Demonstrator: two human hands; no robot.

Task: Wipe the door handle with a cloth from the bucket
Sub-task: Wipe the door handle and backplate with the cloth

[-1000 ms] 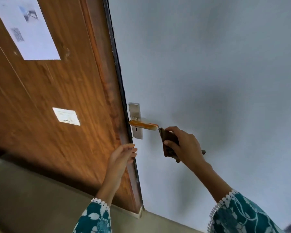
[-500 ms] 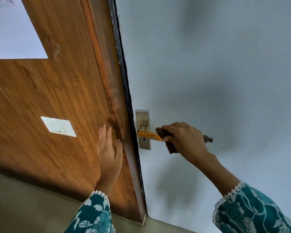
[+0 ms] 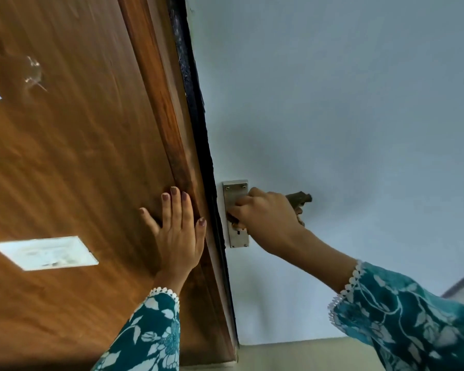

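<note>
Your left hand (image 3: pixel 176 236) is lying flat, fingers spread, against the brown wooden door (image 3: pixel 73 162) near its edge. Your right hand (image 3: pixel 265 218) is closing around the door handle (image 3: pixel 235 225), of which only a small bit is showing beneath your fingers, against the metal plate (image 3: pixel 235 190) on the pale blue wall (image 3: pixel 332 103). A dark cloth (image 3: pixel 299 198) is sticking out behind that hand. A white label (image 3: pixel 46 253) is sitting on the door, left of your left hand.

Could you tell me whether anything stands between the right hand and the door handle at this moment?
Only the cloth: the right hand is closed around the handle at the plate. The left hand lies flat on the wood, out of the way.
</note>
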